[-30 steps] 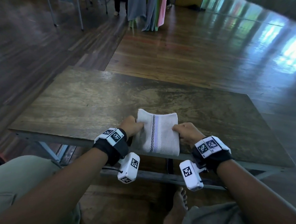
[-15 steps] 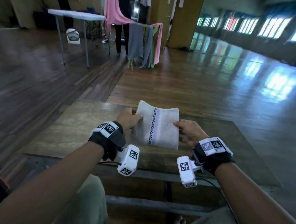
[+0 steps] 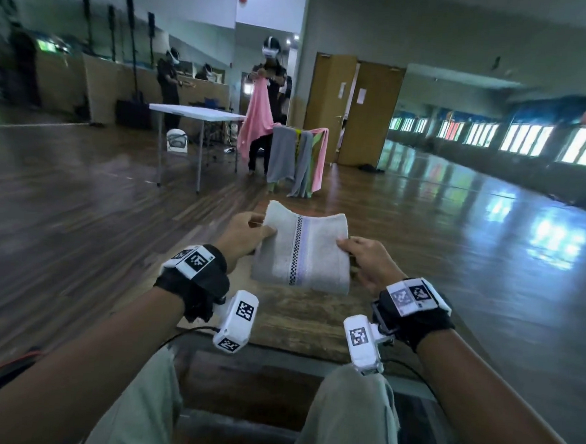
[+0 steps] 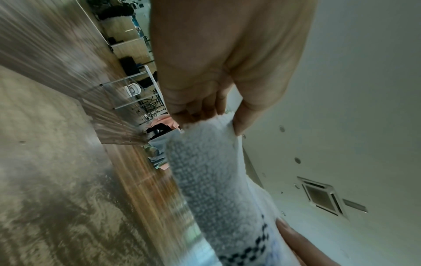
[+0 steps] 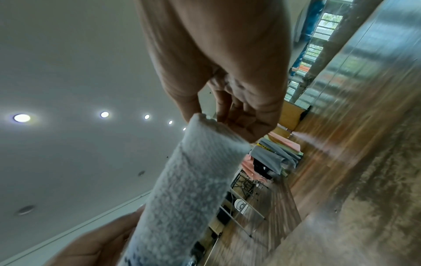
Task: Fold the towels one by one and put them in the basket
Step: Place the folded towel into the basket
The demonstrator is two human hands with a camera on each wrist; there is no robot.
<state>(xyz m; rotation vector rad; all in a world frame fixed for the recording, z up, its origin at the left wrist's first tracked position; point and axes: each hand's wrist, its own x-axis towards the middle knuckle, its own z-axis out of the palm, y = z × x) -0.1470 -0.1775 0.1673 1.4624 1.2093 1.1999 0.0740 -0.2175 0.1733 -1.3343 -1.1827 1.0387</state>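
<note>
- The folded towel (image 3: 303, 251), white with a checkered black band and a pale lilac stripe down its middle, is held up in the air above the near part of the wooden table (image 3: 299, 318), between the two hands.
- The left hand (image 3: 246, 234) pinches the towel's left edge: the thumb lies on top and the fingers (image 4: 200, 108) curl underneath, as the left wrist view shows.
- The right hand (image 3: 368, 260) pinches the right edge the same way, thumb over the top face and curled fingers (image 5: 241, 124) below.
- Both wrists carry black straps with white marker blocks.
- The towel sags a little in the middle of its far edge.
- At the far left stands a white folding table (image 3: 197, 113).
- Beside it, further right, a person (image 3: 270, 93) in a headset holds up a pink cloth (image 3: 254, 130).
- A rack (image 3: 297, 160) draped with grey, yellow and pink cloths stands on the wooden floor, far beyond the towel.
- The basket does not show clearly in any view.
</note>
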